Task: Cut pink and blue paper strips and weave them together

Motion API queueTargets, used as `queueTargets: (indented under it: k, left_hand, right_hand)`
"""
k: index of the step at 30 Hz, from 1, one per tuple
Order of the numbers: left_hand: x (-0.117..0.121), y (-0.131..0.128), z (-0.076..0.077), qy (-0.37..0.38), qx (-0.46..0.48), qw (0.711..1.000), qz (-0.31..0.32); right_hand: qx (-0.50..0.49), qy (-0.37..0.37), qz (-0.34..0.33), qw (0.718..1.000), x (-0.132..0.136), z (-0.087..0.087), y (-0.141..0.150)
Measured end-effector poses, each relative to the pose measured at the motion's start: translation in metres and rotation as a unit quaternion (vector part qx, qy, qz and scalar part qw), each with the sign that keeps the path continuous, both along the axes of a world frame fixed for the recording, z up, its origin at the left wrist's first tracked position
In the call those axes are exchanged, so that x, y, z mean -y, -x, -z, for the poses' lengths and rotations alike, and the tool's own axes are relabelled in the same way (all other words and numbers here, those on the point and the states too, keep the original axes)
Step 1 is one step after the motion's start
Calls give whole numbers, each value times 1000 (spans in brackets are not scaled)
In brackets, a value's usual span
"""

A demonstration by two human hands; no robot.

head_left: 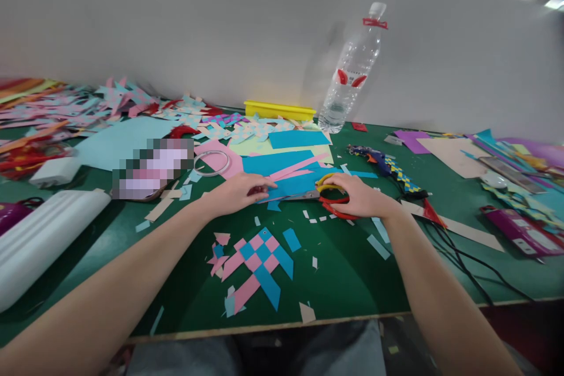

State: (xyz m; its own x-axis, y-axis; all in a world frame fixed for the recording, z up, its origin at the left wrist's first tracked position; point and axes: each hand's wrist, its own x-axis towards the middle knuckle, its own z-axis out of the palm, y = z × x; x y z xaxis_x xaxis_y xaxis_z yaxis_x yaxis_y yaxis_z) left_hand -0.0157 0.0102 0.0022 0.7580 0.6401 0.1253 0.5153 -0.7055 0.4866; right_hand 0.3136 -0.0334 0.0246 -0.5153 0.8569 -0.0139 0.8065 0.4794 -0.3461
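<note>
My right hand point(352, 195) grips a pair of scissors point(331, 197) by its yellow and red handles, the blades pointing left along the near edge of a blue paper sheet point(259, 163). At the left of that sheet my left hand point(241, 192) has its fingers curled on the paper, close to the blade tips. Pink paper strips point(296, 171) lie across the blue sheet between the hands. Nearer to me, a woven pink and blue paper fish point(261, 258) rests flat on the green table point(335, 282), with small paper scraps around it.
A water bottle point(352, 70) stands at the back beside a yellow tray point(279, 110). To the left lie a tape roll point(212, 163), a blurred-out phone point(154, 170), a white roll point(48, 241) and heaped paper strips point(79, 106). Black cables point(458, 258) and a purple packet point(522, 232) are at right.
</note>
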Motion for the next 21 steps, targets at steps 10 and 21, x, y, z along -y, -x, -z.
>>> queueTargets:
  k: [10, 21]
  left_hand:
    - [0, -9, 5, -19, 35, 999, -4]
    - [11, -17, 5, -56, -4, 997, -58]
  right_hand:
    - [-7, -31, 1, 999, 0, -1, 5]
    - [-28, -36, 15, 999, -5, -2, -1]
